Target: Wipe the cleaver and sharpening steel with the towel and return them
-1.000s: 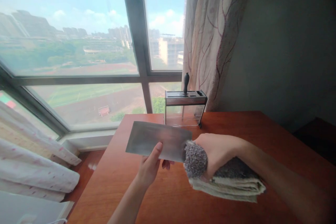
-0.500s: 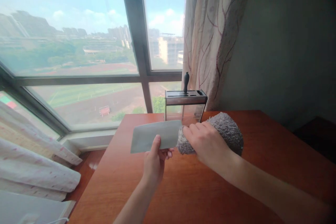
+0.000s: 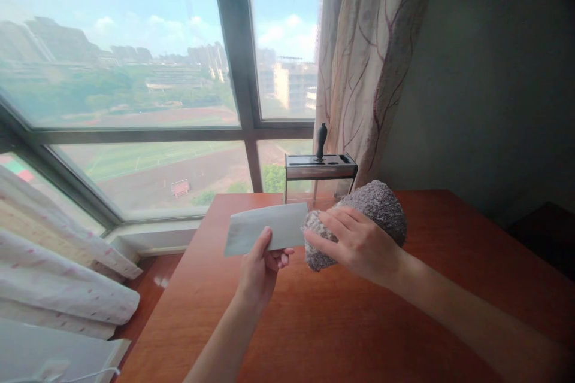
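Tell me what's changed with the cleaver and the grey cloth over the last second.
The right hand lifted the grey cloth off the table and bunched it against the right end of the cleaver blade. The folded part that lay flat under the forearm is gone from view. The blade sits a little higher. The left hand keeps its grip on the blade's lower edge; the knife rack has not moved.
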A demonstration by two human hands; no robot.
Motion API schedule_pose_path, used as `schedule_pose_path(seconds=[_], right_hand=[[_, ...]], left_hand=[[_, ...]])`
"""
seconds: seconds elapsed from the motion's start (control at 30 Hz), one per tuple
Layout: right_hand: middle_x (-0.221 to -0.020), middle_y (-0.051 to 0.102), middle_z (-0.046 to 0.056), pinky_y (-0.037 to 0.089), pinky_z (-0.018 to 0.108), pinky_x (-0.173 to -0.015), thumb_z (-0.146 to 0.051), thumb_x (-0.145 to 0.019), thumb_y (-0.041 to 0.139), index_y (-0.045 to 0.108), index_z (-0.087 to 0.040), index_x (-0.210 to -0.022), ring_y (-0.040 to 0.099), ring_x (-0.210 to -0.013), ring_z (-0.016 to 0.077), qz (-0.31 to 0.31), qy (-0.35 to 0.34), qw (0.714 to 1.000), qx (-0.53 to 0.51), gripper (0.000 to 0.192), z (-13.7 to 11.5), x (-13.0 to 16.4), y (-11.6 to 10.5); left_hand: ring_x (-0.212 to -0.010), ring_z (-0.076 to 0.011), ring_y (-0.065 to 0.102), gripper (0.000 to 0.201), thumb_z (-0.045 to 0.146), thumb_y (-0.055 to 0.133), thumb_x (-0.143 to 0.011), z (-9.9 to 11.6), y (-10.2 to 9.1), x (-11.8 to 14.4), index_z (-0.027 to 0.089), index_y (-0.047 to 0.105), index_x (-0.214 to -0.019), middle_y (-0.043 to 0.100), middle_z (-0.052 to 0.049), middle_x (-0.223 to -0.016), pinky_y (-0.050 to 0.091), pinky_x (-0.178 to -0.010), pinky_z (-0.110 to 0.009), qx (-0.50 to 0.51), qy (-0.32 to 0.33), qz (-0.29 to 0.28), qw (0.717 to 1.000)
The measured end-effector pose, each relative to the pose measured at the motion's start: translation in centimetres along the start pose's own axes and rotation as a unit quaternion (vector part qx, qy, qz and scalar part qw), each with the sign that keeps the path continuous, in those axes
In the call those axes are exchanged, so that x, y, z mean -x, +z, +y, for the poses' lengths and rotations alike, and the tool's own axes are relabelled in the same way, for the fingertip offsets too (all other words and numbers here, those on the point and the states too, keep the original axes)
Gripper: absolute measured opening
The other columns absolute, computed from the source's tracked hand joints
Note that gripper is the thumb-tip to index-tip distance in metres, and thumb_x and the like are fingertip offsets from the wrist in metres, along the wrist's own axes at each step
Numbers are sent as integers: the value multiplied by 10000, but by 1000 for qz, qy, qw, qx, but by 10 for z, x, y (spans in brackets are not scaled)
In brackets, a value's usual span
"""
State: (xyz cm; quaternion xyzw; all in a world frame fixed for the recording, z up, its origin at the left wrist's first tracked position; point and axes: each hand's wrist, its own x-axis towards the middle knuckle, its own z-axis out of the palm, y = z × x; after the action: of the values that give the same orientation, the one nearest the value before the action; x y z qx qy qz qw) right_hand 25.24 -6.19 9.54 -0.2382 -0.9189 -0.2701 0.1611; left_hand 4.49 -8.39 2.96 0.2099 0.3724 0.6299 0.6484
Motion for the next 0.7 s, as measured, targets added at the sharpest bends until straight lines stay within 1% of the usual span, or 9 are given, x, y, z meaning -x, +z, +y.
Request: schedule_pose_path(seconds=[0.13,0.23,0.3,0.37,0.43,0.53,0.6,0.7], right_hand=[[-1120,607,161,412,415,-851,-105,-902,427,565,-237,-1214,542,-1015,277,-36,26,998,-50,366,0,4,-3],[-1094,604,177,406,426,-855,-94,-817,496,549,-180,-1229,537,-999,299,-83,78,991,-73,424,-5,4,-3],[-1072,603,180,399,426,-863,-84,-744,541,538,-133,-1233,532,-988,307,-110,116,984,-81,491,-8,3,-2],[-1061,600,179,390,426,-870,-81,-712,552,540,-114,-1226,524,-986,309,-119,133,980,-86,515,-11,3,1],[-1065,594,171,379,428,-876,-81,-730,536,542,-135,-1229,513,-993,307,-110,124,982,-91,501,-11,4,3],[-1088,579,152,364,425,-885,-68,-754,516,550,-191,-1229,495,-1008,292,-89,99,985,-111,493,-8,5,4],[-1106,565,138,358,420,-892,-55,-740,524,566,-216,-1212,483,-1018,282,-84,94,983,-135,500,-6,5,4],[-1149,531,119,351,419,-909,-32,-703,542,587,-251,-1192,461,-1055,277,-87,90,976,-179,538,-2,4,1]], left_hand=[[-429,-111,556,331,396,635,-788,-1,1,2,73,649,-720,683,-105,-563,408,-436,-197,-36,4,-6,999],[-471,-128,562,415,432,604,-818,-4,1,7,61,657,-639,675,-117,-564,416,-473,-229,-89,40,-7,995],[-500,-139,568,435,440,587,-835,-7,0,10,62,666,-635,682,-120,-589,416,-492,-245,-120,65,-14,991],[-519,-148,572,431,441,578,-843,-8,-1,11,66,678,-657,691,-118,-617,413,-503,-257,-133,77,-20,988],[-519,-154,570,430,442,579,-841,-7,0,11,70,683,-654,688,-114,-608,409,-507,-265,-130,77,-15,988],[-493,-157,556,434,446,599,-820,-5,2,10,69,683,-621,665,-108,-549,397,-499,-268,-111,59,9,992],[-481,-156,549,431,448,612,-804,-3,4,9,69,682,-609,656,-106,-524,395,-498,-268,-102,45,21,994],[-476,-154,547,431,451,619,-791,0,5,9,78,669,-581,661,-110,-536,394,-495,-269,-109,40,17,993]])
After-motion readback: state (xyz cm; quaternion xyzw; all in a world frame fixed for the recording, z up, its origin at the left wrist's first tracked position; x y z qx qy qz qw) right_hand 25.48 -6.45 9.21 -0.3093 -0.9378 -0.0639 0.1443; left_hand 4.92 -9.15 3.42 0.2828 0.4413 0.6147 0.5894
